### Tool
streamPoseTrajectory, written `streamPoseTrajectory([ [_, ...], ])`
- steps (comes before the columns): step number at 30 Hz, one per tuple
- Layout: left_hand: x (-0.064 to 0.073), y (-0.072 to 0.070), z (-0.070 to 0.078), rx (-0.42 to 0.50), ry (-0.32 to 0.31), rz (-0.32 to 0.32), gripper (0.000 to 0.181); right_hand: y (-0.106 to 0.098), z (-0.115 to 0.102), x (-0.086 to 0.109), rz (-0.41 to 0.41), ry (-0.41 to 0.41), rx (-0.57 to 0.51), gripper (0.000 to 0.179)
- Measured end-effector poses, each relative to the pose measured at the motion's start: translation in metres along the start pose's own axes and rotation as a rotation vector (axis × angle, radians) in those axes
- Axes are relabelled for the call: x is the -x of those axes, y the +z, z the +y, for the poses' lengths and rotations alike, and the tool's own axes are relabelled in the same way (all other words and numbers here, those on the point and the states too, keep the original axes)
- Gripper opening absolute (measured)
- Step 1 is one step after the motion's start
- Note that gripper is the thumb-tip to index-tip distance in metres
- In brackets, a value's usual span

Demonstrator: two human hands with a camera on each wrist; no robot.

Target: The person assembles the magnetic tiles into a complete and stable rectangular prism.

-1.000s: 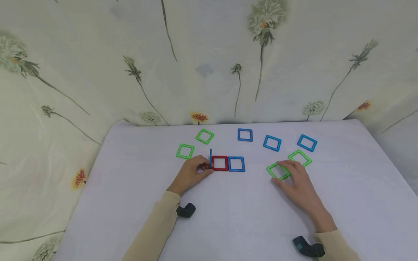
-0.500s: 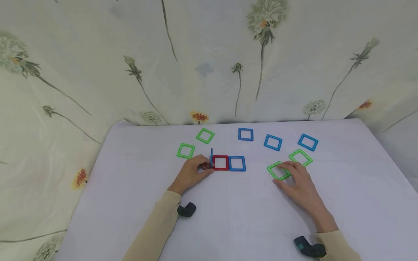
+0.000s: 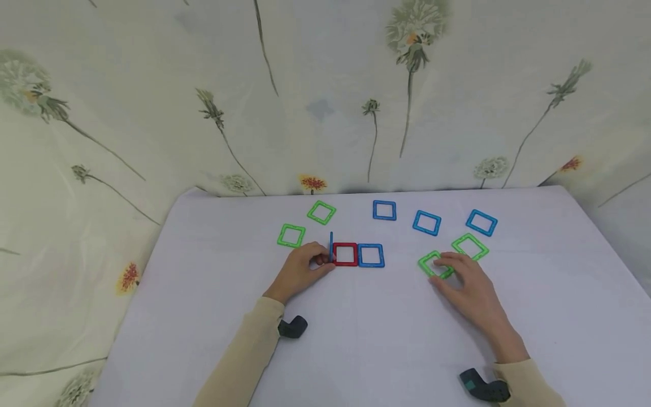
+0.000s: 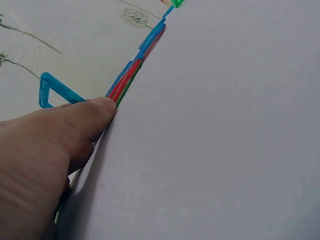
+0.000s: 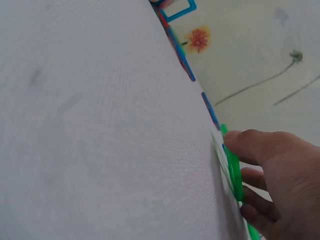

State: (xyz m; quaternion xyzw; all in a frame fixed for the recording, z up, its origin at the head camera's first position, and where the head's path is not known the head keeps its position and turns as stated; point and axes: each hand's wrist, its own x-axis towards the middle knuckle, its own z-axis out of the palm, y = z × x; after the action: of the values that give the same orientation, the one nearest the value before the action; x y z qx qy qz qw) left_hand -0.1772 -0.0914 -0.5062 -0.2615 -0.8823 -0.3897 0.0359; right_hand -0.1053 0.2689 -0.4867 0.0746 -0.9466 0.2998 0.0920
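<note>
In the head view, my left hand (image 3: 300, 268) pinches a blue square magnetic tile (image 3: 331, 243) standing upright. That tile meets the left edge of a red square tile (image 3: 346, 245) lying flat. Against the red one's right side lies a flat blue tile (image 3: 371, 246). Further right, my right hand (image 3: 470, 288) holds a green square tile (image 3: 427, 257) between thumb and fingers, low at the table. The right wrist view shows this green tile (image 5: 233, 167) nearly edge-on, with the thumb at its upper end; the finger contact is partly hidden.
Green tiles (image 3: 294, 226) lie beyond my left hand. Blue tiles (image 3: 384, 202) spread along the back, out to a blue tile (image 3: 485, 215) at the far right. Another green tile (image 3: 478, 242) lies just beyond my right hand. A flower-printed cloth (image 3: 325, 141) rises behind the table.
My right thumb has drawn inward onto the near edge of the green tile, closer to the fingers. My left hand keeps its pinch on the upright blue tile. The view shifts slightly.
</note>
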Motion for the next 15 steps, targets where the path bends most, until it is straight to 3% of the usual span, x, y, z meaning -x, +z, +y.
streamPoseTrajectory([
  [6, -0.0006, -0.0001, 0.0, -0.001, -0.004, 0.001, 0.019, -0.0012, -0.0002, -0.0006, 0.056, 0.036, -0.027, 0.025],
  [15, -0.0009, 0.0016, -0.0022, 0.0, -0.018, -0.008, 0.019, -0.001, 0.0008, -0.0009, 0.129, 0.001, -0.025, 0.018],
])
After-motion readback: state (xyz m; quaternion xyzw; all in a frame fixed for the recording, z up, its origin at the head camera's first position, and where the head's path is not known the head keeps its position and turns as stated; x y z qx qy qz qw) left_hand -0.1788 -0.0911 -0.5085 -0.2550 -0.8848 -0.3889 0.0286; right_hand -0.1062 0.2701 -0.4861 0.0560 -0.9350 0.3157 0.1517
